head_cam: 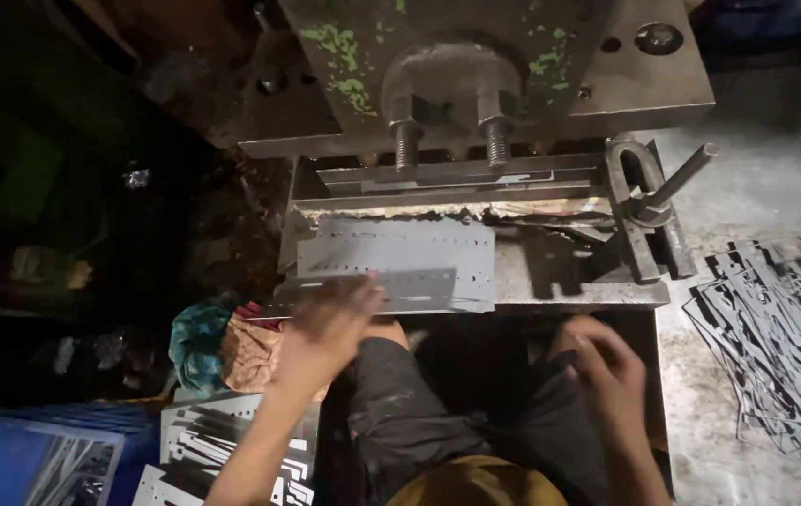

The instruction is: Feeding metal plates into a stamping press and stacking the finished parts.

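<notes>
My left hand (325,328) grips the near end of a thin perforated metal strip (410,289), which lies across the front of the press bed. Under and behind that strip rests a wider punched metal sheet (400,248), flat on the bed beneath the press die (456,178). My right hand (602,361) hovers low by my knee, below the bed's front edge (588,295); it is blurred, fingers loosely curled, with nothing seen in it. My dark trousers fill the space between the hands.
A heavy press head with two threaded bolts (447,141) overhangs the bed. A clamp with a lever (663,192) stands at right. Punched scrap sheets (785,347) pile at right. More cut pieces (203,440), crumpled cloth (222,347) and a blue tray (35,459) lie at left.
</notes>
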